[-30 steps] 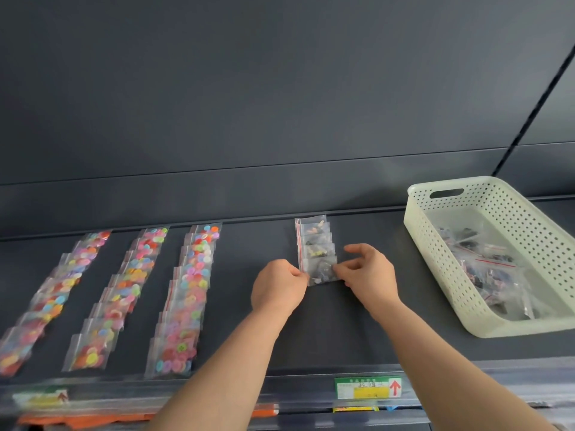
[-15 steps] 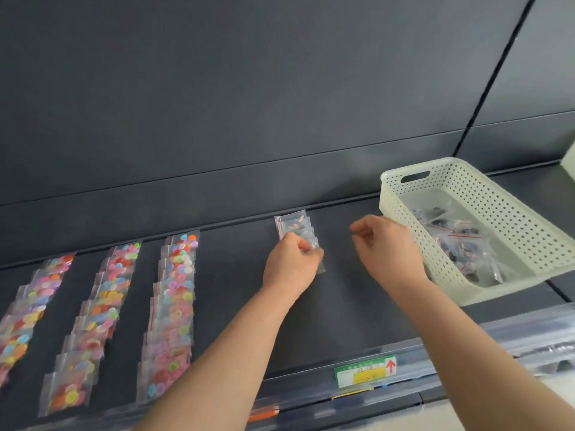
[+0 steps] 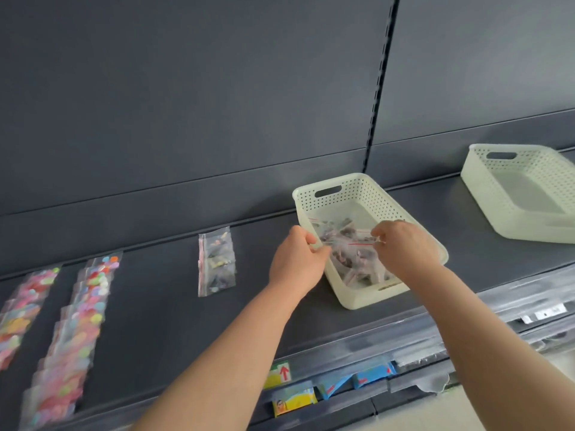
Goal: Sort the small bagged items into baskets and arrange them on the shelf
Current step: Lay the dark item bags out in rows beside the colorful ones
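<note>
Bag [image 3: 345, 241] crosswise, L-R, over basket [image 3: 364, 297]

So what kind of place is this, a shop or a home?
Probably a shop: a dark grey metal display shelf with a black slotted upright, paper shelf labels in its clear front rail, and rows of small clear bags of colourful pieces.

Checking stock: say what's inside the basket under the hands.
The basket holds a heap of clear bags of small dark pieces. The left hand and right hand pinch one bag above, hiding part of the heap.
</note>
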`<state>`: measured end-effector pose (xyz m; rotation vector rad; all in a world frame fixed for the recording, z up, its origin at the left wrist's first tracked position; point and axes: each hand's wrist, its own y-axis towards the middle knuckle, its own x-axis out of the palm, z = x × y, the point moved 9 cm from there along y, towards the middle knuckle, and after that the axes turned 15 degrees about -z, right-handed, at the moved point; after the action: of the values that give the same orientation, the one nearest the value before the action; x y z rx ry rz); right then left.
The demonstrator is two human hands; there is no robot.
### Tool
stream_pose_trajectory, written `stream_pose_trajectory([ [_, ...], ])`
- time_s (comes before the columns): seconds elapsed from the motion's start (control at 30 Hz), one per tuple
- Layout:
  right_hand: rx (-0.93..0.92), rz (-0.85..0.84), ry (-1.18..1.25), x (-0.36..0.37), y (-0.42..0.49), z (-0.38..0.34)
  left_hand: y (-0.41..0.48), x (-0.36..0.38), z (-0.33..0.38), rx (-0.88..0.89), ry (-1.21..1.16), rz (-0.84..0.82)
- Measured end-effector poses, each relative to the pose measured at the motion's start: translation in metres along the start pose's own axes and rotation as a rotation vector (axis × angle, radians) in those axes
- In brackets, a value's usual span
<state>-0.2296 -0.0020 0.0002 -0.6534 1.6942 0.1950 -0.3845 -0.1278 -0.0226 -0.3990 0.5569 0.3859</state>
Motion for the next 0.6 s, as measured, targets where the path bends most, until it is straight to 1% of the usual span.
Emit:
stream_pose_trajectory([
  [0.1,-0.101,-0.107,-0.011,0.011,0.013,-0.002,-0.001,0.002,0.001,-0.039,0.0,0.053],
  [0.17,-0.145,-0.157,-0.083,0.019,0.018,-0.007,-0.001,0.001,0.003,-0.059,0.013,0.076],
  [0.23,-0.154,-0.148,-0.143,0.021,0.02,-0.01,-0.002,0.001,0.004,-0.074,0.005,0.085],
  [0.27,-0.155,-0.128,-0.136,0.019,0.02,-0.009,-0.003,0.002,0.004,-0.08,-0.004,0.088],
  [0.3,-0.159,-0.111,-0.093,0.017,0.019,-0.008,-0.004,0.002,0.004,-0.085,-0.012,0.089],
  [0.37,-0.187,-0.081,0.068,0.013,0.018,-0.005,-0.005,0.003,0.005,-0.091,-0.019,0.092],
  [0.53,-0.254,-0.017,0.608,-0.011,0.008,-0.001,-0.01,0.0,0.012,-0.066,-0.048,0.07],
  [0.6,-0.315,0.019,0.717,-0.026,-0.001,-0.014,-0.016,-0.008,0.015,-0.021,-0.094,0.092],
])
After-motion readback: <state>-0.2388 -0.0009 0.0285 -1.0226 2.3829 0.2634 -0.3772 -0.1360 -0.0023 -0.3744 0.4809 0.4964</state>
